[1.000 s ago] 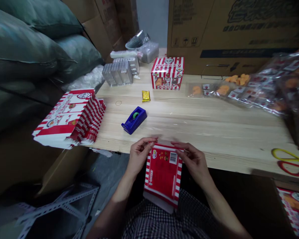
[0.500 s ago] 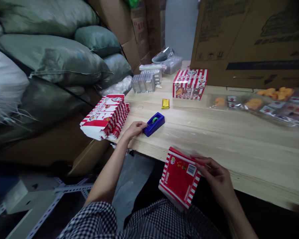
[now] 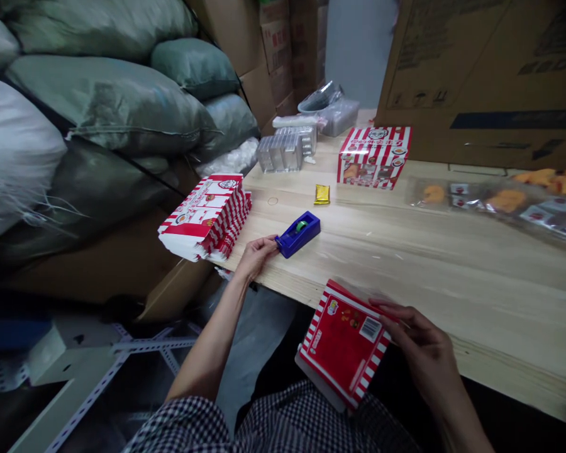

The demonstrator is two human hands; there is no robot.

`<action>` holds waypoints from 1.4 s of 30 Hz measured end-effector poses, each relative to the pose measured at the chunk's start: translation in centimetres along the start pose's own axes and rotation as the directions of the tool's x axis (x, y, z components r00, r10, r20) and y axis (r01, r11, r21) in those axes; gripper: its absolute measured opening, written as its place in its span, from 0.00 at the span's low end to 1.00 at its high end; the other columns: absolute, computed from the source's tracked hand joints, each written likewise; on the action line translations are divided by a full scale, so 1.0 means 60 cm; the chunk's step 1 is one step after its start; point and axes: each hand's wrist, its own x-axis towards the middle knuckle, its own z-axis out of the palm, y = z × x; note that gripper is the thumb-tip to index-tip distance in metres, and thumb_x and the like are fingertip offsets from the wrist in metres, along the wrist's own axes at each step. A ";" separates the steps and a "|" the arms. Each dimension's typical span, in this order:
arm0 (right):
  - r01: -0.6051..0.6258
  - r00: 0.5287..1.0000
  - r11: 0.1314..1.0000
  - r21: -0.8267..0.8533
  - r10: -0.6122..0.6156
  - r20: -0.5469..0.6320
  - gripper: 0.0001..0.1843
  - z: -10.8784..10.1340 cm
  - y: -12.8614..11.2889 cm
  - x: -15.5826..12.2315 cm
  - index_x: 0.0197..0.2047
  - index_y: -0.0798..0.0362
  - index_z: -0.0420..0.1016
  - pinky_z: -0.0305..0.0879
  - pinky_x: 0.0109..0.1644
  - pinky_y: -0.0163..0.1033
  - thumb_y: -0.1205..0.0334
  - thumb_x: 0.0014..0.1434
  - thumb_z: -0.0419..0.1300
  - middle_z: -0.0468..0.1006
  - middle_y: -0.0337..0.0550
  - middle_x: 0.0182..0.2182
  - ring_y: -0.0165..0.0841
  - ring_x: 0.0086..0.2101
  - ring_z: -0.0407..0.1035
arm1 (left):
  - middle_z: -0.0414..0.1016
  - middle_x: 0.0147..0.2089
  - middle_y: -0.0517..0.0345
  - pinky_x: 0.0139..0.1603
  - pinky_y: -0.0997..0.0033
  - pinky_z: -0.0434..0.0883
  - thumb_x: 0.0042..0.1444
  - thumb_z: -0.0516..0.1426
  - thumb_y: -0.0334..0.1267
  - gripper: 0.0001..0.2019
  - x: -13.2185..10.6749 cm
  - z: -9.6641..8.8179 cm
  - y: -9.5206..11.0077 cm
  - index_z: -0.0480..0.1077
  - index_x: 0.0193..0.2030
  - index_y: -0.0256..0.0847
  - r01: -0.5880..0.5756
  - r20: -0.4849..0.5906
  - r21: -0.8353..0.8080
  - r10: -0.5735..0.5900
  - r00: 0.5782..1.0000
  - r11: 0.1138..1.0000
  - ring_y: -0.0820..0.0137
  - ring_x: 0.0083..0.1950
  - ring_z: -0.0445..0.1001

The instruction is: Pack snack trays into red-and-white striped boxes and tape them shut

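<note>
My left hand (image 3: 259, 257) has its fingers pinched together against the front, cutting end of a blue tape dispenser (image 3: 306, 238) near the table's edge. Whether a strip of tape is between those fingers cannot be made out. A small green roll (image 3: 302, 225) sits inside the dispenser. My right hand (image 3: 424, 340) grips a red-and-white striped cardboard box (image 3: 342, 352) by its upper right edge, thumb and fingers closed on it. The box is held tilted over my lap, just off the table's edge, with a barcode panel facing up.
Left on the table (image 3: 434, 277) lies a stack of flat striped boxes (image 3: 202, 211). Farther back are clear plastic cases (image 3: 280, 154), a gold packet (image 3: 322, 194) and a made-up striped box (image 3: 375, 157). Bagged toy food (image 3: 509, 200) lies right, before a big carton (image 3: 476, 82).
The view has shifted slightly, moving most things a little to the right in the picture. Both hands keep their places at the dispenser and the box.
</note>
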 end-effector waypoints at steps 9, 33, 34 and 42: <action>0.284 0.953 0.957 -0.057 -0.289 -0.094 0.03 0.025 -0.062 -0.028 0.40 0.48 0.80 0.74 0.52 0.39 0.64 0.62 0.66 0.82 0.46 0.50 0.37 0.53 0.75 | 0.80 0.36 0.52 0.44 0.68 0.72 0.52 0.65 0.44 0.12 -0.072 0.023 0.003 0.78 0.33 0.35 -0.147 -0.221 0.152 0.178 0.959 0.977 0.67 0.37 0.76; 0.684 0.721 0.611 -0.399 -0.649 0.241 0.22 0.102 -0.029 -0.067 0.55 0.49 0.75 0.72 0.60 0.45 0.80 0.64 0.56 0.75 0.47 0.57 0.37 0.57 0.72 | 0.78 0.29 0.61 0.34 0.76 0.74 0.56 0.67 0.41 0.39 -0.312 0.182 0.106 0.55 0.70 0.40 0.115 0.004 -0.374 -0.122 0.993 0.920 0.74 0.28 0.76; 0.671 0.733 0.625 -0.400 -0.640 0.230 0.21 0.100 -0.027 -0.067 0.55 0.48 0.76 0.72 0.60 0.46 0.79 0.65 0.56 0.76 0.47 0.56 0.37 0.56 0.72 | 0.79 0.29 0.60 0.33 0.76 0.74 0.57 0.67 0.42 0.39 -0.311 0.182 0.103 0.54 0.71 0.40 0.123 0.013 -0.343 -0.126 0.992 0.931 0.74 0.27 0.76; 0.563 0.824 0.775 -0.287 -0.552 0.125 0.14 0.091 -0.035 -0.067 0.49 0.46 0.79 0.71 0.59 0.54 0.72 0.65 0.59 0.78 0.47 0.53 0.41 0.53 0.74 | 0.69 0.20 0.70 0.21 0.78 0.63 0.55 0.66 0.50 0.41 -0.290 0.176 0.053 0.55 0.71 0.41 0.066 0.003 0.000 -0.066 0.998 0.998 0.75 0.19 0.66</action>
